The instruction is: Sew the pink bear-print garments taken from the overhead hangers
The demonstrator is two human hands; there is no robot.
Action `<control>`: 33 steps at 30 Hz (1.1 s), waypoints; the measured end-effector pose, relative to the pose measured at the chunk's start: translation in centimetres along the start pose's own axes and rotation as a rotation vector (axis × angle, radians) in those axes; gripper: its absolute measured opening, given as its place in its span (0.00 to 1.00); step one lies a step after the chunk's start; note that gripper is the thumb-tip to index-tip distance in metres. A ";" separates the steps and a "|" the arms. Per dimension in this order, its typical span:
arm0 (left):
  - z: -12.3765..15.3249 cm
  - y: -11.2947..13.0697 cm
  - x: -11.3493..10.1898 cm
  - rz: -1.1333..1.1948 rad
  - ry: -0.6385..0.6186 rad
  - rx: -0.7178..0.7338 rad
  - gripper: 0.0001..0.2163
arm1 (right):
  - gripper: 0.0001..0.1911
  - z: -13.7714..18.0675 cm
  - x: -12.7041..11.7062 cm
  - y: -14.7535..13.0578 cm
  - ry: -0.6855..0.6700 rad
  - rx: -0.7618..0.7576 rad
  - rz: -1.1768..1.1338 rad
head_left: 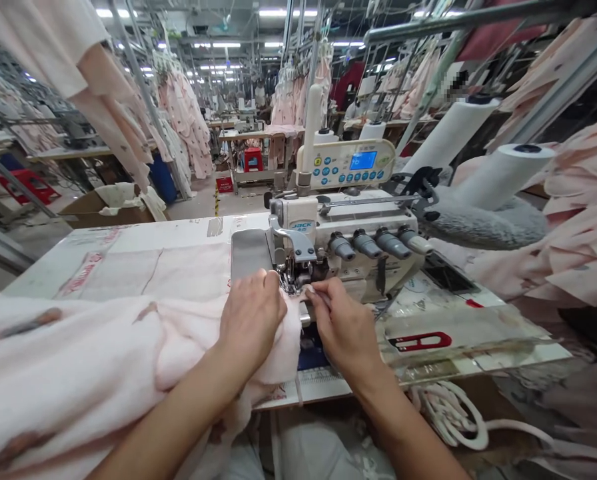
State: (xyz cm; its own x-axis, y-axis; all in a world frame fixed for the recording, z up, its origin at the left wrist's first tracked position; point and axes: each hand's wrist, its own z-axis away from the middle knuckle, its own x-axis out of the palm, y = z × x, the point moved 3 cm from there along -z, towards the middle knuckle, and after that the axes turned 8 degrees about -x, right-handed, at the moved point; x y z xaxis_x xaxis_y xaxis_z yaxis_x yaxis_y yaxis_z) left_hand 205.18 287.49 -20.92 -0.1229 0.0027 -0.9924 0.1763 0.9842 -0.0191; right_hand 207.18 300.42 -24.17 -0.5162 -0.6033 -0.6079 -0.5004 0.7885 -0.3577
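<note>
A pale pink fleecy fabric [98, 353] with brown and grey prints spreads over the left of the table and hangs off its front edge. On it, close to the presser foot, my left hand [253, 310] bends its fingers down onto the cloth, fingertips partly hidden. My right hand [346, 320] pinches the fabric's edge between thumb and forefinger, just right of the needle area. Both hands sit at the front of a white overlock sewing machine [303, 217] with grey tension knobs. The cloth edge lies at its presser foot [291, 280].
Red thread snips [423, 341] lie on the table right of the machine. Large white thread cones [508, 177] stand behind them. A coil of white cord [451, 413] sits below the table edge. A cardboard box [103, 207] stands beyond the table, and pink garments [183, 113] hang around.
</note>
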 end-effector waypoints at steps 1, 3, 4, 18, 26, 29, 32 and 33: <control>0.0 0.1 0.0 -0.013 0.009 -0.003 0.08 | 0.07 0.0 -0.2 -0.2 0.009 -0.030 0.038; -0.1 0.1 0.0 -0.029 0.019 -0.002 0.09 | 0.08 0.3 -1.0 -0.9 0.057 -0.088 0.122; -0.1 0.2 -0.1 -0.030 0.019 0.001 0.08 | 0.07 0.6 -1.7 -1.3 0.118 -0.106 0.157; -0.2 -2.4 -1.0 0.583 -0.100 0.080 0.05 | 0.22 4.0 2.7 -2.8 0.003 0.664 -0.988; 4.0 0.5 -0.7 0.172 0.403 0.246 0.11 | 0.16 6.1 2.3 -1.6 0.028 0.760 -1.055; 5.0 1.5 0.1 0.076 0.378 0.329 0.18 | 0.17 6.3 2.6 -1.4 -0.021 0.760 -1.111; 4.8 1.6 0.3 0.051 0.345 0.306 0.19 | 0.17 6.0 2.5 -1.4 -0.036 0.759 -1.142; 4.6 1.6 0.4 0.052 0.339 0.305 0.19 | 0.17 5.8 2.5 -1.3 -0.034 0.760 -1.151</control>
State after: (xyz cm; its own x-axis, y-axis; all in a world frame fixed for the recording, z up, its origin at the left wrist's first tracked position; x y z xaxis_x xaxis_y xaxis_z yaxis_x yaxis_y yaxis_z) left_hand 209.95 288.23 -21.88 -0.4099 0.1582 -0.8983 0.4641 0.8840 -0.0561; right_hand 210.61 298.52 -29.38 -0.0512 -0.9589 0.2791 -0.1252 -0.2711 -0.9544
